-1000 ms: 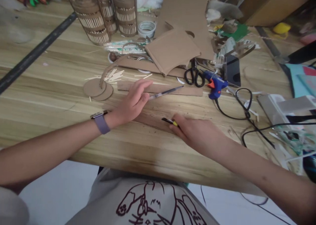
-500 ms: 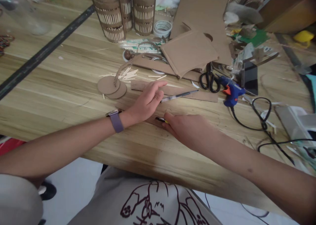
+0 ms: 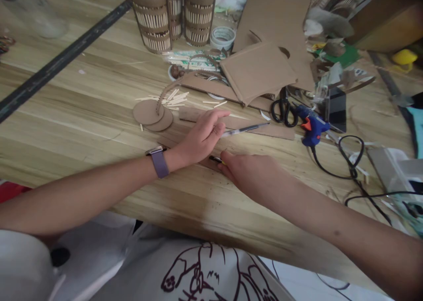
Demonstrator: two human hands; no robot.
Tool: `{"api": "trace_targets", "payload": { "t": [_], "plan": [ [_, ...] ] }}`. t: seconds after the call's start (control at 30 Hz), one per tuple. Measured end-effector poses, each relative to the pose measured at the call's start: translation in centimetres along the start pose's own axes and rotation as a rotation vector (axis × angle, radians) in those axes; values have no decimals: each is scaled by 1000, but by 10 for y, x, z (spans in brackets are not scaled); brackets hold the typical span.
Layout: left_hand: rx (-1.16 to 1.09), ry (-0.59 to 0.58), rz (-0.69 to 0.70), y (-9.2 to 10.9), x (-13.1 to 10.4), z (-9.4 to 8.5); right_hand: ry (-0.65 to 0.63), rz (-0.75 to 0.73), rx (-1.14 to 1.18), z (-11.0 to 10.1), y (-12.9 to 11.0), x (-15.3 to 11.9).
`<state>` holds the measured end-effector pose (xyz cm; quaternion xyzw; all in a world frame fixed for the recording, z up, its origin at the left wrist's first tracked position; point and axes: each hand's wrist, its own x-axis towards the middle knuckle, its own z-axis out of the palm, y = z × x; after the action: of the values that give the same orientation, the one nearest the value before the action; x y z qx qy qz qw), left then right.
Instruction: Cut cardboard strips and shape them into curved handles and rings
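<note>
My left hand, with a purple watch band at the wrist, rests on its edge over a thin cardboard strip, fingers stretched out. Close by, my right hand is closed around a utility knife; only its black front and a bit of yellow show. The knife's tip meets a narrow cardboard strip that runs under my left hand. Beyond my fingers, a pen lies across a wider cardboard strip.
Cardboard discs and loose matchsticks lie left of the hands. A blue glue gun, black scissors and a phone sit at right. Stick-covered cylinders, tape rolls and cardboard sheets stand behind.
The view has shifted slightly, so the table items appear a little right. Both hands keep nearly the same pose, the knife still in my right hand.
</note>
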<state>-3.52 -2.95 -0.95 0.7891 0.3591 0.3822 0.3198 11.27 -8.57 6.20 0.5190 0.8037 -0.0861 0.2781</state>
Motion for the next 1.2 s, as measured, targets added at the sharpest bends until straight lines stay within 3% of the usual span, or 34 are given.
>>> {"api": "trace_targets", "payload": {
  "t": [0.43, 0.87, 1.2],
  "plan": [
    [-2, -23, 14, -1, 1, 1, -14, -58, -149, -9, -8, -3],
    [225, -44, 77, -10, 6, 7, 106, -64, -141, 10, 5, -11],
    [277, -42, 97, -9, 2, 6, -13, -39, -170, 11, 13, -18]
  ]
}}
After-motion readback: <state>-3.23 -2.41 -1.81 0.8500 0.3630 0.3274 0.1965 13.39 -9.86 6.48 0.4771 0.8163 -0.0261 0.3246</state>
